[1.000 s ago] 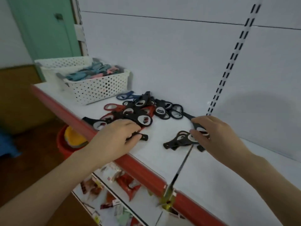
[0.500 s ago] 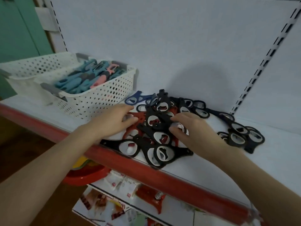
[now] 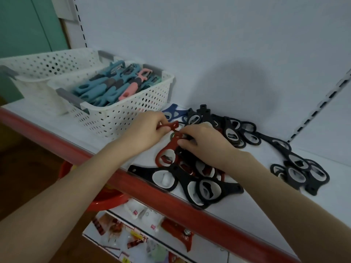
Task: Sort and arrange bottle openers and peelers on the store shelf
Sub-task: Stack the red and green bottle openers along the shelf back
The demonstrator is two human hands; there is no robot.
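A: What's nearest?
B: A white store shelf (image 3: 237,211) with a red front edge. Black oval-looped plastic bottle openers (image 3: 205,188) are heaped centre and right.
A: The hands?
B: The left hand (image 3: 146,131) pinches a thin red plastic opener handle (image 3: 171,126). The right hand (image 3: 205,147) grips a red looped opener (image 3: 161,154) by its neck.
A: Farther?
B: Far left, a white perforated plastic basket (image 3: 123,118) holds teal and pink peelers (image 3: 112,90) below the white back panel (image 3: 209,44).

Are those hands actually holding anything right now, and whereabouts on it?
The left hand pinches a flat red bottle opener by its narrow handle end. The right hand curls into the pile of black openers; its hold cannot be told.
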